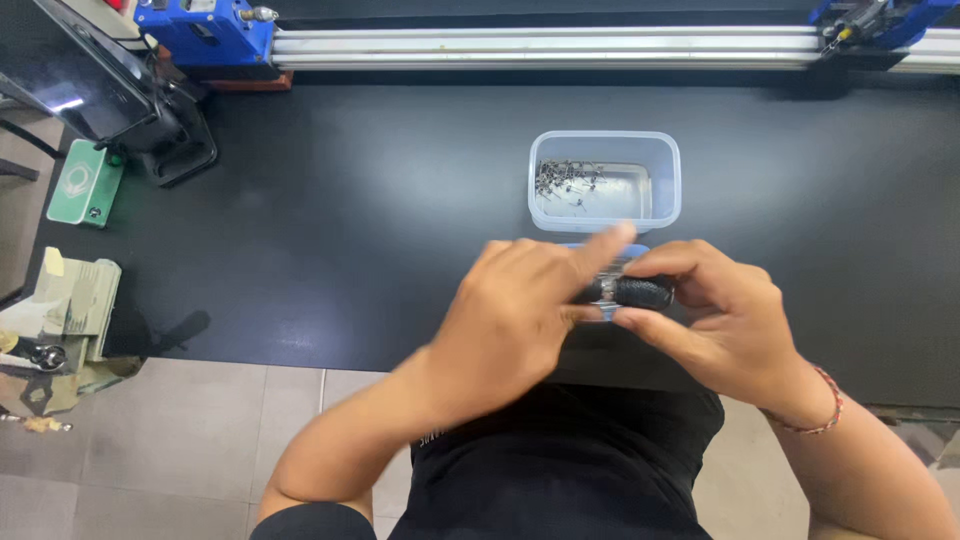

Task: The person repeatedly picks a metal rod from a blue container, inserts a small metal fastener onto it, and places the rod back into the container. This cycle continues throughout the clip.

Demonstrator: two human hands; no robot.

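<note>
Taking the clear rectangular plastic tub [604, 180] on the black bench [350, 220] as the landmark, the view runs from left to right as follows.

Far to the left of the tub, at the bench's left edge, a small green flat device [84, 184] lies beside a black-based stand carrying a dark tilted screen [75, 75]. Below those, off the bench edge, sits a pale, worn metal fixture [62, 312]. Up and to the left of the tub a blue machine block [205, 28] stands at the back of the bench, joined to a long silver metal rail [550, 45] that passes behind the tub to a second blue block [880, 18] at the far right.

The tub itself holds a scatter of small grey metal parts [565, 178], bunched in its left half.

Just in front of the tub, toward the person, the left hand [515, 315] is curled with its forefinger stretched out toward the tub, its fingertips touching a short black cylindrical part [635, 291]. The right hand [720, 315], front and slightly right of the tub, pinches that black part between thumb and fingers. A thin blue edge shows just beyond the part, mostly hidden. A red braided bracelet [825, 410] circles the right wrist.
</note>
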